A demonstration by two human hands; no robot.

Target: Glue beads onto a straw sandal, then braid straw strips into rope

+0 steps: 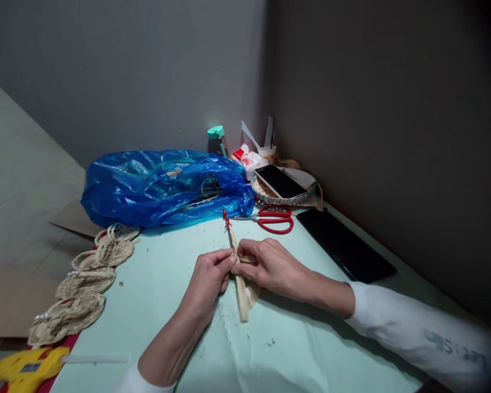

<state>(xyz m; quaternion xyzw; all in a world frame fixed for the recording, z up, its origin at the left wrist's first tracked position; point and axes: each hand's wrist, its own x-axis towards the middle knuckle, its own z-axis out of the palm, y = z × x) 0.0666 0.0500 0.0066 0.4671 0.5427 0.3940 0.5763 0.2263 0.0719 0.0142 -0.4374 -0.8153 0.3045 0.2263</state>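
Both hands meet at a pale, straw-coloured braid [232, 238] of flat fibre strips, tied at its far end with red string [226, 219]. My left hand [211, 272] pinches the braid from the left, thumb on top. From the right, my right hand [265, 265] closes its fingers on a strand at the same spot. Loose fibre strips [242, 303] hang from the hands toward me over the table. The inner fingertips of both hands are partly hidden. Just beyond the braid's tied end lie red-handled scissors [276, 219].
A blue plastic bag [159, 188] fills the back left. Coiled braids [85, 281] line the left edge, near a yellow glue gun [30, 368]. A phone [280, 181] rests in a woven basket [311, 191]; a black flat slab [346, 245] lies right. Behind stands a teal-lidded jar [216, 141].
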